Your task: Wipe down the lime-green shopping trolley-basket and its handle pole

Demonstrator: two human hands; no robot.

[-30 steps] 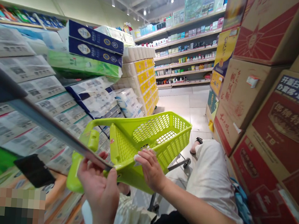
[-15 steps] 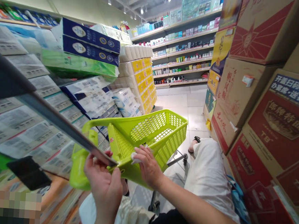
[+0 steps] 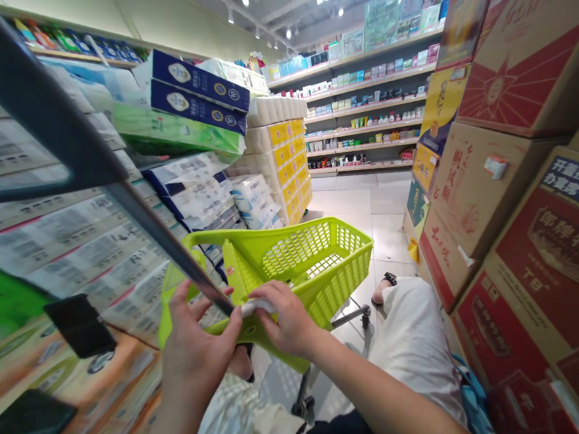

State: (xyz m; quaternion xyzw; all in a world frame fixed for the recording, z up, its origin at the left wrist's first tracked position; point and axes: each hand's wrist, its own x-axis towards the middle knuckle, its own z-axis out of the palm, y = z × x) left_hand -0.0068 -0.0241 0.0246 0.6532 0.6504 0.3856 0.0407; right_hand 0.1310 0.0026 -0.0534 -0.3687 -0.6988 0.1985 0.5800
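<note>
Moved: our right hand [image 3: 289,318] carried the white cloth [image 3: 256,305] to our left hand [image 3: 198,347].
Fingers: right pinched the white cloth; left gripped the grey bar [image 3: 167,242].

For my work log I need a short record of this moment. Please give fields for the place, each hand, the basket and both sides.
place: shop aisle with a tiled floor
left hand: fingers around the near end of a long dark bar
right hand: presses a white cloth on the basket's near rim
green basket: plastic mesh, on a wheeled frame
left side: stacked tissue packs
right side: stacked cardboard boxes
</note>
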